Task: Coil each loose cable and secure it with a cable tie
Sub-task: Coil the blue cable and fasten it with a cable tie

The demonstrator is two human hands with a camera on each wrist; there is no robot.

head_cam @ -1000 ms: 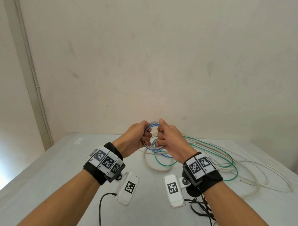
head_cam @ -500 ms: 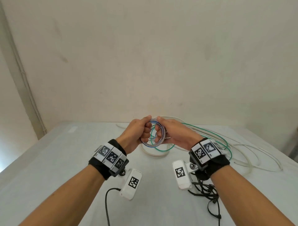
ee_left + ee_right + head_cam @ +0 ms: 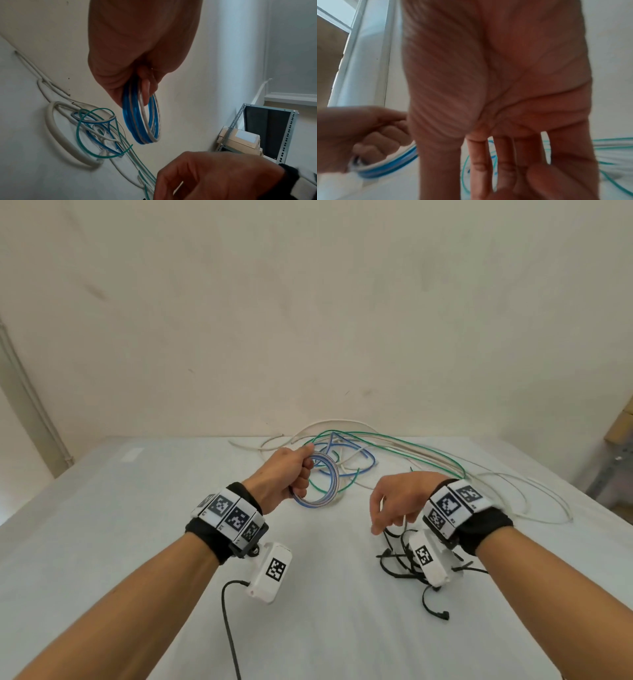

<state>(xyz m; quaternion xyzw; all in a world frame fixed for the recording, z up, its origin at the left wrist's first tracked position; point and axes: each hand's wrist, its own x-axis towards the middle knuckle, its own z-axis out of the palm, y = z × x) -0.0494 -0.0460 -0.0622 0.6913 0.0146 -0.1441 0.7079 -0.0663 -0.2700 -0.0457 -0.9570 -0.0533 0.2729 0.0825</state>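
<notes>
1. The bench [image 3: 144, 542], white and set against a pale wall, carries all of it; the work goes on over its middle.
2. A tangle of loose cables [image 3: 394, 453] in white, green and blue lies at the far side of the bench, uncoiled. By my reading they wait their turn, and they lie far enough back not to foul the hands.
3. The left hand [image 3: 284, 477] is raised above the bench with its fingers [image 3: 145, 86] curled tight round the blue-and-white coil [image 3: 320, 484], likely to keep the turns from springing apart before a tie goes on.
4. The right hand [image 3: 397, 501] hangs low with its fingers [image 3: 505, 163] spread, loose and holding nothing, just over the black cable ties [image 3: 397, 559]; I judge it is reaching for one.
5. The ties lie heaped and crossed near the front right, partly hidden by the right wrist camera [image 3: 428, 558], so picking out one may be fiddly.
6. A black lead [image 3: 227, 621] trails from the left wrist camera.
</notes>
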